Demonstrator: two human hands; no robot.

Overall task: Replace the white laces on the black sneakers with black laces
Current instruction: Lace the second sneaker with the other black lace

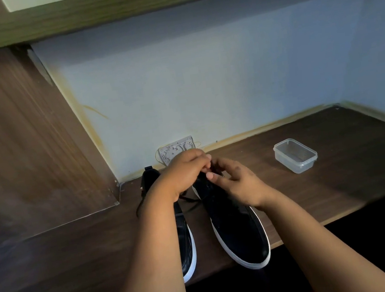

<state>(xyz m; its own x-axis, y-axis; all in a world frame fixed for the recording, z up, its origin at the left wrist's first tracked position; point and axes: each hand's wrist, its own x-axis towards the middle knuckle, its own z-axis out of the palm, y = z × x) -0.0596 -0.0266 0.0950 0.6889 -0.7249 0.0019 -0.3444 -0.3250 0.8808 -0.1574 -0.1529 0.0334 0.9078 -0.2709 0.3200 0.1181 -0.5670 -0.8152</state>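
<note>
Two black sneakers with white soles stand side by side on the dark wooden desk, toes toward me. My left forearm partly hides the left sneaker. Over the upper eyelets of the right sneaker both hands meet. My left hand has its fingers curled, pinching a black lace near the top of the tongue. My right hand pinches the same lace with thumb and fingers. A loose stretch of black lace trails between the two shoes. No white lace shows.
A clear plastic container without a lid sits on the desk to the right. A pale patterned wall plate is behind my hands. A wooden cabinet side rises at the left, and the desk's front edge runs under the shoe toes.
</note>
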